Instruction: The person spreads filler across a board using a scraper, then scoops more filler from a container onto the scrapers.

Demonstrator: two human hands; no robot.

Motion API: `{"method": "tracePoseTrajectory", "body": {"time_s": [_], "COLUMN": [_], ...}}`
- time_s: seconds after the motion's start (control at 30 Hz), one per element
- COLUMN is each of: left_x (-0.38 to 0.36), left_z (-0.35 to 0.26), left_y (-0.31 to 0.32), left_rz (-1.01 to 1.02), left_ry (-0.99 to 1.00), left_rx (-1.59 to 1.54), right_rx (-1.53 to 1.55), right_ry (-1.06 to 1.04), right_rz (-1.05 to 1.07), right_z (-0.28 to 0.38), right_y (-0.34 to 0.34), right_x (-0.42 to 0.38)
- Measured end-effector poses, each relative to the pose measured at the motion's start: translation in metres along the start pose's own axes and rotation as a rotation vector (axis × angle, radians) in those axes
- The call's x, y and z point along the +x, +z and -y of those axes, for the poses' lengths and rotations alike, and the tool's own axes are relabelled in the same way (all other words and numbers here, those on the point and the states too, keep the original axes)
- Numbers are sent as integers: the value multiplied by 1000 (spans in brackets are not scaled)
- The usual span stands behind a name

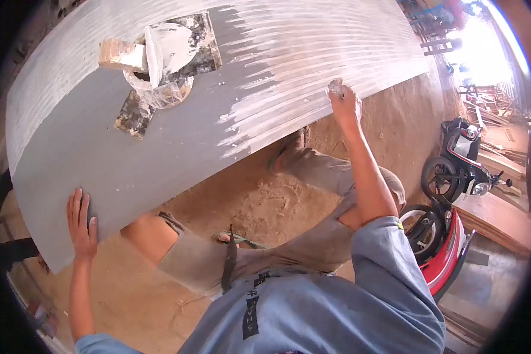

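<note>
Board [135,147], large, grey and flat, fills the upper left and centre of my head view; it lies in front of both hands, its near edge running from lower left up to the right. I log it left to right.

Left hand [81,227]: open, palm down, fingers spread flat on the near left corner of the board. It grips nothing.

Further up the board, left of centre, I see a wooden block [121,54] beside a clear bag of white paste [165,56]. Both sit on dark stained scraps [134,115] lying on the grey face, well apart from either hand.

Centre to right: white streaks [277,100] cover the board's far and right part; the near left part is bare grey. The boundary between the two is ragged.

Right hand [343,101]: arm stretched out, hand closed around a small pale wad [335,86], pressed at the board's near edge within the white zone. I cannot tell what the wad is made of.

Below the board I note sandy ground [259,200], the person's own knees and a foot in a green sandal [237,239].

Far right: a red and white motorbike [454,194] stands parked beside stacked timber sheets [501,218], well away from the board.
</note>
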State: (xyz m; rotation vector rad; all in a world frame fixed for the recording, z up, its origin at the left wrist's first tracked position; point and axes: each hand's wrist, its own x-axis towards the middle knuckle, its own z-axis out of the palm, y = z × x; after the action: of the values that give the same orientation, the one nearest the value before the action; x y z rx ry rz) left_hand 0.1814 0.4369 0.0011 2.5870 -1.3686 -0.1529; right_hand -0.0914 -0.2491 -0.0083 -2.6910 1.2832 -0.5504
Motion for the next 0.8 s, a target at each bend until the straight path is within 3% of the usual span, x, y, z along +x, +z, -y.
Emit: {"method": "tracePoseTrajectory", "body": {"time_s": [0.03,0.2,0.57,0.63,0.7,0.73,0.8], "left_x": [0,0,1,2,3,2,1], "left_z": [1,3,-4,-7,-6,-6,-6], "left_y": [-1,-2,-6,-6,-5,-4,-3], "left_rz": [0,24,-13,-24,-50,-61,-56], "left_ry": [1,-4,-6,-17,8,17,6], "left_rx": [-1,5,-19,-11,-28,-50,-39], "right_rx": [59,-13,314,368,458,457,568], "right_ry": [29,2,-148,-180,-61,-67,135], "right_rz": [135,137,330,331,559,556,544], "right_z": [4,77,236,245,246,238,201], "right_y": [-3,-2,-5,-17,-31,-33,-35], "right_x": [0,-38,-140,-137,-129,-122,-92]}}
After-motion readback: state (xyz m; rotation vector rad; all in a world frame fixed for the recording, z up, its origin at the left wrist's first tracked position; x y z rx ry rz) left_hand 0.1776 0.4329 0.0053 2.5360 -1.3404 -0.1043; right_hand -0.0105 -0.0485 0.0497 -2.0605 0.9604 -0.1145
